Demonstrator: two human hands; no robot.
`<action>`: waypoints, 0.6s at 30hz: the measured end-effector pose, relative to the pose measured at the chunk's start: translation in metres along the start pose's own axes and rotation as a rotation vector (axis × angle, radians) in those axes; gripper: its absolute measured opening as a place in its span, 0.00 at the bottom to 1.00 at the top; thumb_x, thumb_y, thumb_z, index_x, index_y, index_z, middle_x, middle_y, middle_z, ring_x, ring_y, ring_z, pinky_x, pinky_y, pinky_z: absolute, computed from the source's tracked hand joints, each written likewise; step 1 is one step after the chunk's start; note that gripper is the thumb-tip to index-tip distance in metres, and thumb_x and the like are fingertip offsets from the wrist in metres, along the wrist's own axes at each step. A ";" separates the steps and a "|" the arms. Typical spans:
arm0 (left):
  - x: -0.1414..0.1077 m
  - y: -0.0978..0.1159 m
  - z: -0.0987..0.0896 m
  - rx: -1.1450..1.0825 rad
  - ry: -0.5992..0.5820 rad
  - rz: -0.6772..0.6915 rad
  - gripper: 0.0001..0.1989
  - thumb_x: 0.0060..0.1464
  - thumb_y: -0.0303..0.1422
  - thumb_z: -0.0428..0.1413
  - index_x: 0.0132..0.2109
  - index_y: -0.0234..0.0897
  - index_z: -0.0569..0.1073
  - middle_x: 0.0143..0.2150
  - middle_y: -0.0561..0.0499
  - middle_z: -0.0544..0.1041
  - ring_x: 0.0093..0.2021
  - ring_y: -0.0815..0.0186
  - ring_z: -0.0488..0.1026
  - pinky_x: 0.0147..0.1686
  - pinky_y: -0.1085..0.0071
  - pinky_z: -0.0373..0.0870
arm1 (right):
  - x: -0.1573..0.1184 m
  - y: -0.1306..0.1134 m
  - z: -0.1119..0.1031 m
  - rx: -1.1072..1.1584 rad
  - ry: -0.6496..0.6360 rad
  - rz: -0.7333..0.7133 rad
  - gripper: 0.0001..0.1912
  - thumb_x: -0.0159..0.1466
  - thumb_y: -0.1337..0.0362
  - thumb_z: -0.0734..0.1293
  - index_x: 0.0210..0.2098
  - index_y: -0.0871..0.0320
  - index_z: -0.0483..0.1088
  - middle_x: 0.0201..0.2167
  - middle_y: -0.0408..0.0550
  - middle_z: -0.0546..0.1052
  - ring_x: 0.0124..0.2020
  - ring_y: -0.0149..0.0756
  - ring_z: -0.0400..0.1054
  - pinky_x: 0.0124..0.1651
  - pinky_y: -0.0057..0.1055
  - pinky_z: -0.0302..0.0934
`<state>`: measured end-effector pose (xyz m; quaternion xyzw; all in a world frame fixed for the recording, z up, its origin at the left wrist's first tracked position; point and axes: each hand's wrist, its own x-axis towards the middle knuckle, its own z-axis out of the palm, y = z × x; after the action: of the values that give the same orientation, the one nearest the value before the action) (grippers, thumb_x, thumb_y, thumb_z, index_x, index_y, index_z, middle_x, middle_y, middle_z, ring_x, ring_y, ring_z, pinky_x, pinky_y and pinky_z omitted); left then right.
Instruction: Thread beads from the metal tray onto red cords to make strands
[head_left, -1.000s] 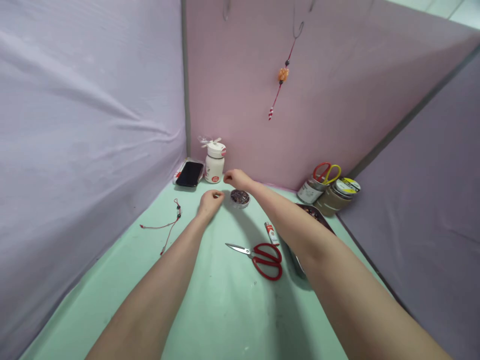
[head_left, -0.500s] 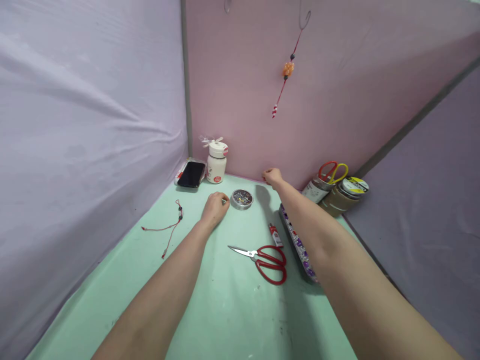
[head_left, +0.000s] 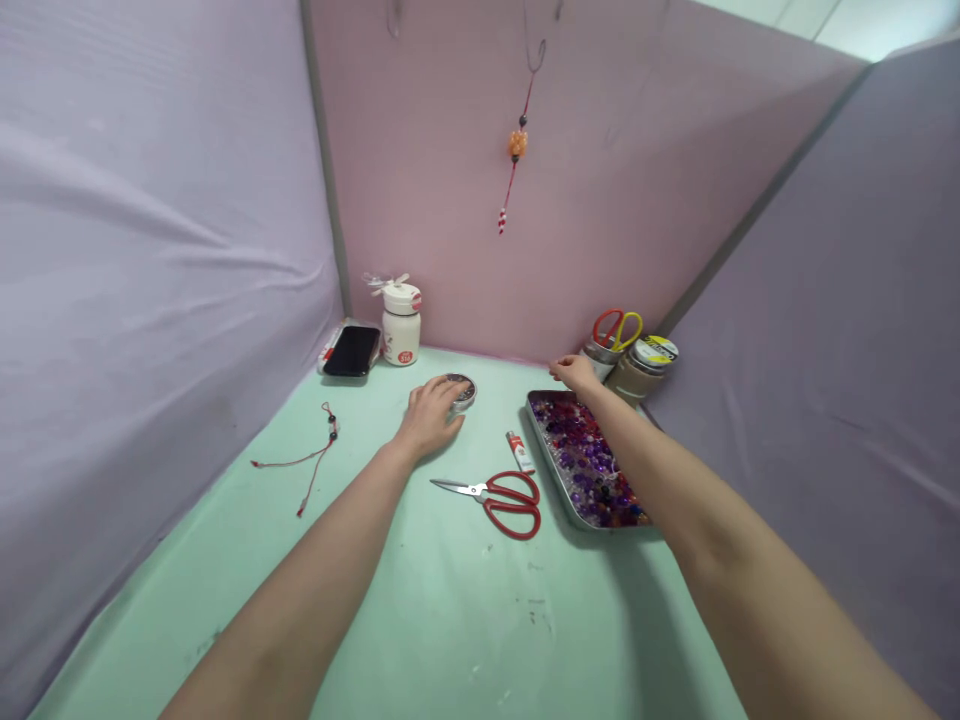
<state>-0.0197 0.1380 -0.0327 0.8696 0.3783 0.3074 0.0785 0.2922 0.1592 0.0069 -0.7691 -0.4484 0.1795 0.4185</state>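
Note:
My left hand [head_left: 430, 420] lies over the left side of a small round clear container [head_left: 468, 388], fingers stretched onto its top and thumb apart. My right hand [head_left: 576, 372] is above the far edge of the bead tray [head_left: 551, 455], its fingertips pinched together. Whatever those fingers hold, if anything, is too small to make out. Scissors with red handles [head_left: 512, 490] lie between my forearms, pointing left. Just beyond the handles is a red and white lighter [head_left: 520, 452]. A red cord with dark beads [head_left: 333, 430] rests left of my left hand.
At the back left stand a white bottle [head_left: 402, 335] and a phone [head_left: 352, 352] on a package. A can with scissors [head_left: 600, 355] and a jar [head_left: 641, 370] stand at the back right. A beaded cord [head_left: 517, 145] hangs from a hook against the pink back wall.
My left hand has opened and moved onto the round container. My right hand has shifted right, towards the cans, uncovering more of the bead tray. The view has turned right.

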 end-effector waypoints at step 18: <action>-0.006 0.003 0.003 0.156 -0.141 -0.119 0.17 0.51 0.39 0.52 0.47 0.41 0.74 0.55 0.42 0.73 0.58 0.50 0.61 0.53 0.51 0.49 | -0.169 0.013 -0.055 0.083 -0.007 -0.322 0.10 0.58 0.58 0.64 0.30 0.58 0.70 0.28 0.46 0.74 0.30 0.35 0.66 0.36 0.31 0.59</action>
<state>-0.0189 0.1319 -0.0362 0.8687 0.4455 0.2096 0.0551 0.2449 -0.0130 0.0119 -0.6688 -0.5594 0.1314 0.4718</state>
